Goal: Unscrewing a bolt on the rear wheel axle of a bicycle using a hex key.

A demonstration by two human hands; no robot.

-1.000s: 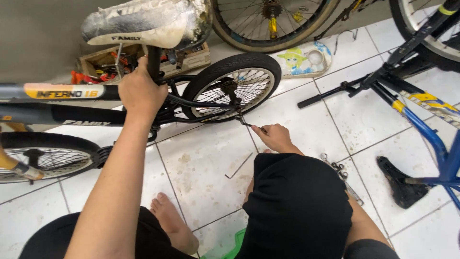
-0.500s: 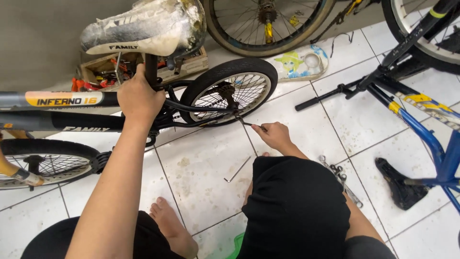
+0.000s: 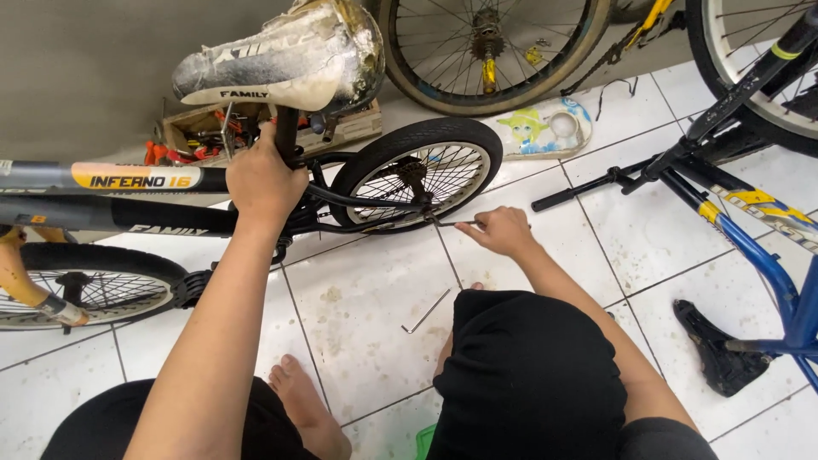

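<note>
Floor tiles, white and scuffed, lie open between the person's knees and the small black bicycle, the widest bare room in view. The left hand is clamped around the seat post just below the worn white saddle, fingers wrapped tight. The right hand is closed on a thin metal tool, whose tip points at the rear wheel near the axle, just beside the frame stays. A loose metal rod lies alone on the tiles, near the right knee and apart from both hands. To the right, a blue bicycle frame hems in that side, its black pedal resting on the floor. Behind the rear wheel, a larger wheel leans at the wall, and a wooden box of tools sits under the saddle.
</note>
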